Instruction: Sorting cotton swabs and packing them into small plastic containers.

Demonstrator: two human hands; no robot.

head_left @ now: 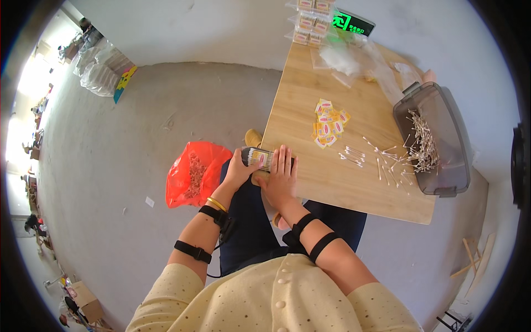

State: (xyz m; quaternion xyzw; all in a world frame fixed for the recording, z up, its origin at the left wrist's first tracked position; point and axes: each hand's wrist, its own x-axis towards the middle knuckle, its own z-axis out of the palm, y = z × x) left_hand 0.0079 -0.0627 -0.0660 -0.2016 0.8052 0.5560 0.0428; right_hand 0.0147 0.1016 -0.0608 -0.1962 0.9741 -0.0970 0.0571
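A small pack of cotton swabs [259,158] with a yellow label card lies at the table's near left edge. My left hand [239,170] is closed around its left end, the thumb along the lower side. Stretched out and close together, the fingers of my right hand [282,174] lie flat over the pack's right end and hide that part. Farther onto the table is a loose pile of yellow-and-white label cards [329,124]. A small group of loose cotton swabs [352,156] lies to the right of my right hand.
A grey transparent bin [456,146], tipped toward me, spills cotton swabs [423,144] onto the wooden table [365,193]. Clear plastic bags [343,58] and stacked swab packs [311,23] are at the back. On the floor at left sits an open red plastic bag [180,182] with small pieces inside.
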